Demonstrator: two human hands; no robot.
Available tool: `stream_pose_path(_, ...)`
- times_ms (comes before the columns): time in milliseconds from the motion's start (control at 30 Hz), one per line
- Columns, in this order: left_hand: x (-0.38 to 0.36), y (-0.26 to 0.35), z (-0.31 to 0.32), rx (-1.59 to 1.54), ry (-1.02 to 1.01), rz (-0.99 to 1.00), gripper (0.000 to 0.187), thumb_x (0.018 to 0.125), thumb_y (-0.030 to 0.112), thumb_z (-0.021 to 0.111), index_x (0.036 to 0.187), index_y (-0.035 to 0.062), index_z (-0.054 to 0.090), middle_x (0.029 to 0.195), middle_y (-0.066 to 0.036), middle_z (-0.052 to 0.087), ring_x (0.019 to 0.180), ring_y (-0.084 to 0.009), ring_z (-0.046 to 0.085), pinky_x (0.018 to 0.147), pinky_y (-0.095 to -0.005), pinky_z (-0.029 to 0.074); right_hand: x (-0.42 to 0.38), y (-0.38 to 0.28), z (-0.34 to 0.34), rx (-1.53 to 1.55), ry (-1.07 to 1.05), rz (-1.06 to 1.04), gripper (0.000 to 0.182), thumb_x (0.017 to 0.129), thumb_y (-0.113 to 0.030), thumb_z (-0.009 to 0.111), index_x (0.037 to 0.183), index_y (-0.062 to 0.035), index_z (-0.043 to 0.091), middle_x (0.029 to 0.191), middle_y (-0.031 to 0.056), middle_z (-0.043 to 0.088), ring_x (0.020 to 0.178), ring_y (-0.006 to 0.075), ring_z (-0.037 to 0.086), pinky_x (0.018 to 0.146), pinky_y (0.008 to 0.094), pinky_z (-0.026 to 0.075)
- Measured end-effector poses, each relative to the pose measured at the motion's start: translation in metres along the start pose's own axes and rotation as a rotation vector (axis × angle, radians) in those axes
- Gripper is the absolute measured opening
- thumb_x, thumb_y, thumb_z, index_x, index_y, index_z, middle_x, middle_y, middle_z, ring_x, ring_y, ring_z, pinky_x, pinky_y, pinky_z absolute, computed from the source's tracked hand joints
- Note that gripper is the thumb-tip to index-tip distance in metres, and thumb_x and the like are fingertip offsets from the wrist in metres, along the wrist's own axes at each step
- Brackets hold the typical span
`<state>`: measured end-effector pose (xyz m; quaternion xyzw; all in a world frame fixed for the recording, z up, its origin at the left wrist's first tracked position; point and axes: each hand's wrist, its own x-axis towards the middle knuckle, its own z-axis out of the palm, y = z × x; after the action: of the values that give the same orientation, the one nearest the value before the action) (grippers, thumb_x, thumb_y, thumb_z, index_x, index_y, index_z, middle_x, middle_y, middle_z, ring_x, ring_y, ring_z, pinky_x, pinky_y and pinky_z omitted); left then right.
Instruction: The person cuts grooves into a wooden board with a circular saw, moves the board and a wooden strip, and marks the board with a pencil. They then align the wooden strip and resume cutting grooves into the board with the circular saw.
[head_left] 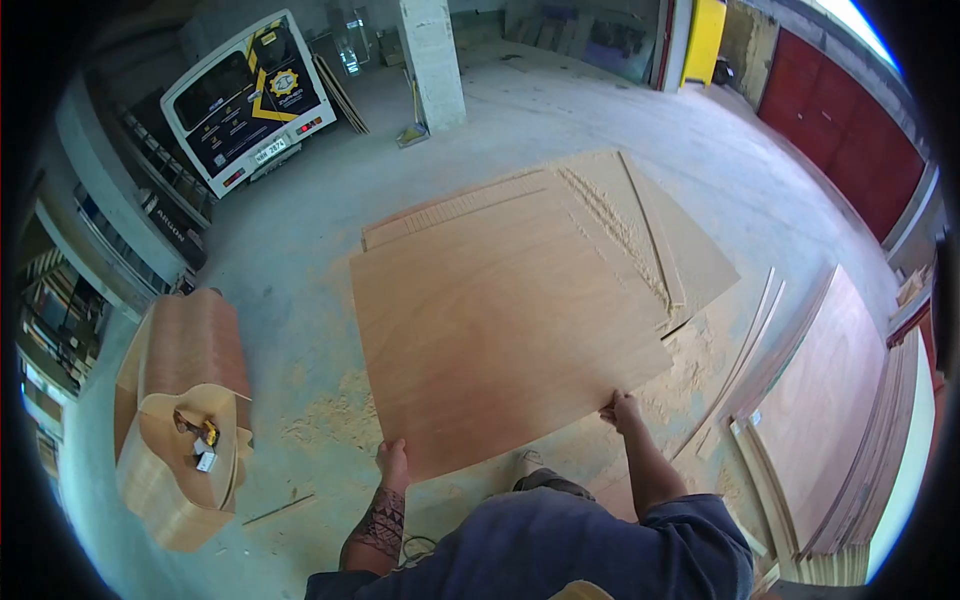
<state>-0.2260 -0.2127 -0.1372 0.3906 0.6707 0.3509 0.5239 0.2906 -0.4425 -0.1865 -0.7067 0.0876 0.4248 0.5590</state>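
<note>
Left hand (393, 463): was closed on the panel (490, 320) at its near left corner, fingertips hidden beneath.
Right hand (624, 411): was closed on the near edge, towards the right.
Panel: lay centre, near edge raised; far support unclear.
Sheet (695, 255): reached out at far right; uneven lifting might have knocked the panel into its strip (652, 230).
Sawdust (345, 418): lay loose left and right; a shoe (530, 459) might have slipped on it.

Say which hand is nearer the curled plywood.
Left. The left hand grips the near-left corner of the flat panel, right of the curled plywood; the right hand holds the near edge, farther right.
</note>
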Motion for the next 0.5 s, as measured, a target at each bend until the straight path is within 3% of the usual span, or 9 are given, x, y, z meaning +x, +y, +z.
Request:
stream_pose_path(133, 0.006, -0.008, -0.002, -0.021, 0.046, -0.031, 0.034, 0.093, 0.019, 0.072, 0.117, -0.0039, 0.069, 0.11, -0.013, 0.074, 0.1, -0.023, 0.071, 0.086, -0.0387, 0.055, -0.004, -0.015, 0.003, -0.088, 0.034, 0.032, 0.036, 0.11, -0.037, 0.049, 0.114, -0.0042, 0.064, 0.092, 0.0124, 0.074, 0.071, 0.0258, 0.075, 0.067, 0.0454, 0.066)
stream_pose_path(300, 0.021, 0.026, 0.022, -0.002, 0.072, -0.082, 0.039, 0.092, 0.026, 0.074, 0.116, -0.0041, 0.071, 0.109, -0.015, 0.075, 0.1, -0.0239, 0.071, 0.085, -0.0395, 0.054, 0.03, -0.043, 0.01, -0.111, -0.127, 0.061, 0.041, 0.111, -0.037, 0.043, 0.117, -0.0021, 0.064, 0.093, 0.0139, 0.074, 0.074, 0.0279, 0.075, 0.073, 0.0477, 0.066)
stream_pose_path(367, 0.051, 0.016, 0.033, -0.109, -0.039, 0.038, 0.048, 0.091, 0.029, 0.076, 0.122, -0.0057, 0.068, 0.116, -0.016, 0.074, 0.104, -0.0244, 0.07, 0.088, -0.0388, 0.053, 0.05, -0.062, 0.019, -0.11, -0.133, 0.063, 0.041, 0.111, -0.037, 0.042, 0.117, -0.0021, 0.063, 0.093, 0.0146, 0.074, 0.074, 0.0281, 0.075, 0.072, 0.0479, 0.066)
stream_pose_path(500, 0.02, 0.053, 0.059, 0.009, -0.041, 0.128, 0.062, 0.091, 0.032, 0.076, 0.136, -0.0074, 0.06, 0.128, -0.017, 0.07, 0.113, -0.0252, 0.068, 0.096, -0.0375, 0.051, 0.084, -0.089, 0.022, -0.205, -0.197, 0.074, 0.04, 0.112, -0.035, 0.04, 0.118, -0.0024, 0.062, 0.094, 0.0172, 0.074, 0.076, 0.0291, 0.076, 0.07, 0.0488, 0.066)
